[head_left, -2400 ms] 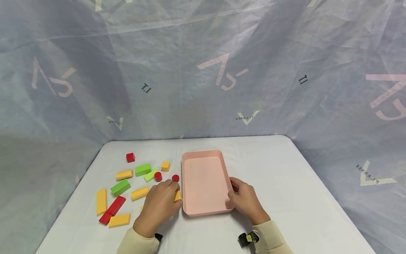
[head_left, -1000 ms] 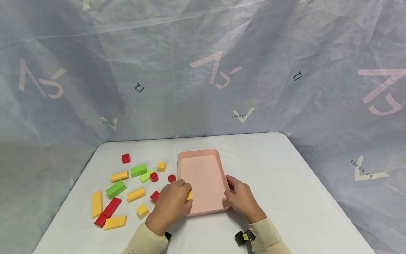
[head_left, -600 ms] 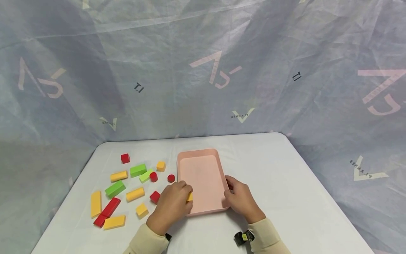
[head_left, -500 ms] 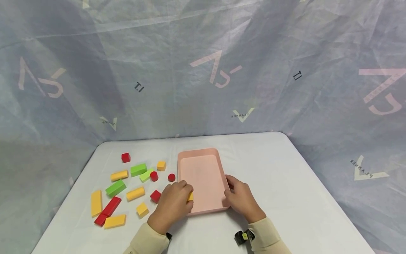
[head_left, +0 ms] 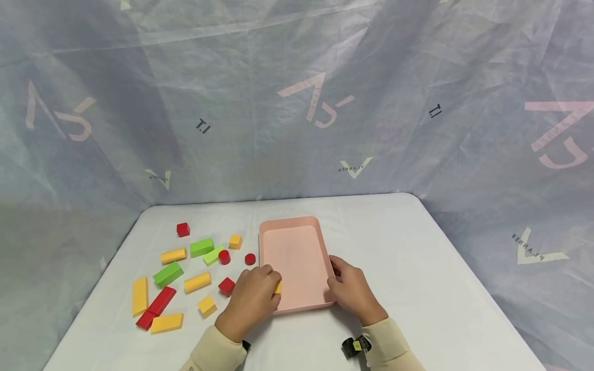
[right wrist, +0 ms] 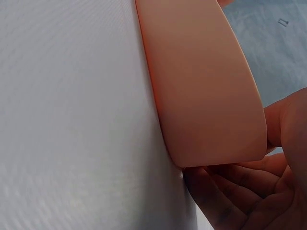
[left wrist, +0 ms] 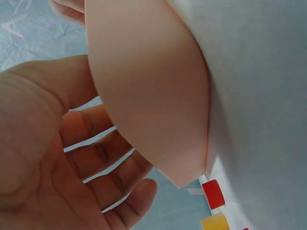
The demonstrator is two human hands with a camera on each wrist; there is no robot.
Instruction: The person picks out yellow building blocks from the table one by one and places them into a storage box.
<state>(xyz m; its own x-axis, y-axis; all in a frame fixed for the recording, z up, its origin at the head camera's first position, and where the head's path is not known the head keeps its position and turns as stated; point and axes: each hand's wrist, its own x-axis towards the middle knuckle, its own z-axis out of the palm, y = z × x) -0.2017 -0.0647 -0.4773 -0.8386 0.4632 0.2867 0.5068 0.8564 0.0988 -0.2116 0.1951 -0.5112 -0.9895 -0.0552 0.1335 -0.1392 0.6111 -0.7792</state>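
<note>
A pink tray [head_left: 301,257] lies on the white table. My left hand [head_left: 250,296] holds a yellow block [head_left: 277,287] over the tray's near left corner; most of the block is hidden behind the fingers. In the left wrist view the tray's outer wall [left wrist: 148,96] blocks sight of the fingertips and the block. At the right side, my right hand [head_left: 355,291] grips the tray's edge. The right wrist view shows its thumb at the rim and its fingers low against the wall [right wrist: 206,96].
Left of the tray lie several loose blocks: a red cube [head_left: 227,287], a red cylinder [head_left: 250,259], a yellow cube [head_left: 207,306], a yellow cylinder [head_left: 197,283], a green block [head_left: 168,274], and red bars [head_left: 162,301]. A printed grey cloth [head_left: 287,129] hangs behind the table.
From beside the tray, my left hand has moved right with the yellow block to over its near left corner, then stayed nearly still. The right hand keeps its grip.
</note>
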